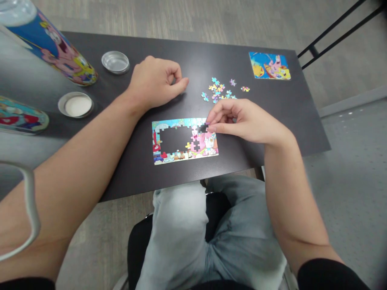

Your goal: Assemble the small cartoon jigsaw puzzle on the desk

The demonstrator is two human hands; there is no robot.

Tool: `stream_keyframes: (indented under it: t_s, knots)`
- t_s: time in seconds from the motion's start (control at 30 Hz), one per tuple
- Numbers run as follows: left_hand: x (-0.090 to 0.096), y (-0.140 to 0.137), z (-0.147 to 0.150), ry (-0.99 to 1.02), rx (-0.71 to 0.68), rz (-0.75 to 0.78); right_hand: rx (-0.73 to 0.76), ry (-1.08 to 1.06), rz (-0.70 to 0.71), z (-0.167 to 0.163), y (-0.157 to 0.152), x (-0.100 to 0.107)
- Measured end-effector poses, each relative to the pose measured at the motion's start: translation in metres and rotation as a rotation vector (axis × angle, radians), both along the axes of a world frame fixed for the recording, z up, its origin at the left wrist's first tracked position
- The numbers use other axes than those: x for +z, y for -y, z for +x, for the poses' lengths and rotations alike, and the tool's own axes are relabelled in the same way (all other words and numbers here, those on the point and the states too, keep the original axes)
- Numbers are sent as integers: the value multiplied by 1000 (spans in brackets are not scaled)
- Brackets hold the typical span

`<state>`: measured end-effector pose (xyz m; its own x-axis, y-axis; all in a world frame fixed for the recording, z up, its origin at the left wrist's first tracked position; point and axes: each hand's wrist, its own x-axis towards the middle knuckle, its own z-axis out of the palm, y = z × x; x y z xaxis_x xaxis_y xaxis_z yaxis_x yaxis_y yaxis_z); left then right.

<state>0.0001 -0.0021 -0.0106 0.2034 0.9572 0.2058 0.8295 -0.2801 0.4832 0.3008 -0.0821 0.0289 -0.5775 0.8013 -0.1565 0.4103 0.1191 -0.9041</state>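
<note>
A partly assembled cartoon jigsaw puzzle (208,141) lies near the table's front edge. Its border is joined, some pink pieces fill the right part, and dark table shows through the middle. Over its upper right corner, my right hand (238,121) is closed in a pinch, with a small purple puzzle piece (207,124) at the fingertips, mostly hidden. My left hand (159,82) rests on the table above the puzzle's left side, fingers loosely curled in a fist and nothing visible in them. Several loose puzzle pieces (215,88) are scattered beyond my right hand.
A cartoon picture card (270,66) lies at the table's (193,56) far right. To the left stand a tall cartoon tin (65,52) and another tin (24,117), with two round lids (115,62) nearby. A pale curved cable (30,205) crosses the lower left.
</note>
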Motion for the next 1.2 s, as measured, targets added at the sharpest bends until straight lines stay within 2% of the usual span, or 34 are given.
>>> stream_keyframes:
  t_s: [0.2, 0.47, 0.9, 1.2]
  knots:
    - [2, -1, -1, -17, -50, -26, 134, 24, -90, -24, 10, 2]
    - [6, 1, 1, -33, -52, -29, 177, 56, -119, -28, 13, -1]
    - [3, 0, 0, -35, -46, -25, 168, 103, 62, -30, 11, -1]
    - [4, -1, 0, -34, -50, -31, 273, 150, 124, -33, 8, -2]
